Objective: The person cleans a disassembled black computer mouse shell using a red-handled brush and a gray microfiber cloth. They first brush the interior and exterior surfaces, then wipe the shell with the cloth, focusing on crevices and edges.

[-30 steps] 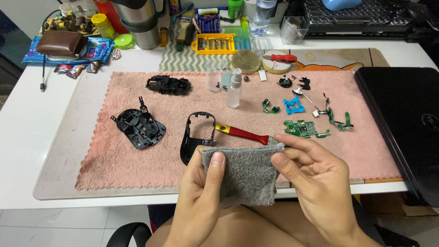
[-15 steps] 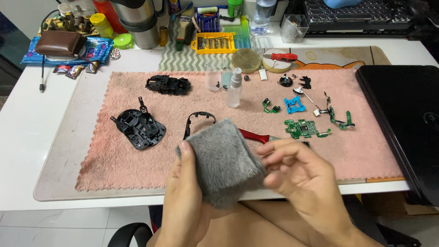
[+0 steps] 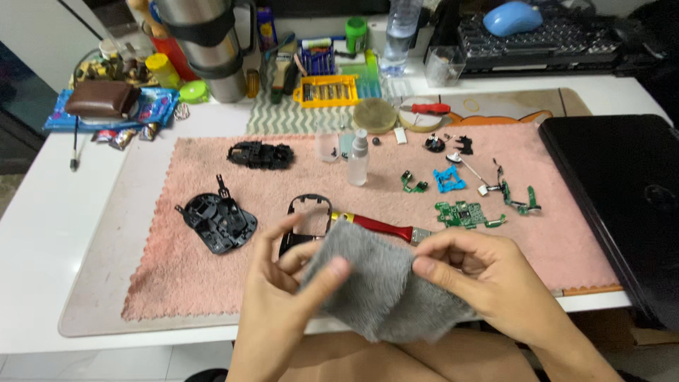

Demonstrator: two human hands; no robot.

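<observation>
A fuzzy grey cloth [image 3: 378,279] is held between both hands over the near edge of a pink towel [image 3: 233,283]. My left hand [image 3: 283,297] pinches the cloth's left side with thumb and fingers. My right hand [image 3: 488,279] grips its right side. Just behind the cloth lie a black mouse top shell [image 3: 304,216], partly hidden, and a red-handled screwdriver [image 3: 385,228]. A black mouse base [image 3: 216,221] rests to the left on the towel.
Green circuit boards [image 3: 467,213], a blue plastic part [image 3: 448,180] and a small clear bottle [image 3: 358,159] lie on the towel. Another black part [image 3: 260,155] sits farther back. A closed black laptop [image 3: 622,205] is at right. Tools, a flask and clutter line the back.
The cloth, a tall bunched mass half a second ago, now spreads lower and wider between my hands. My left thumb has moved onto its front; my right hand has shifted right.
</observation>
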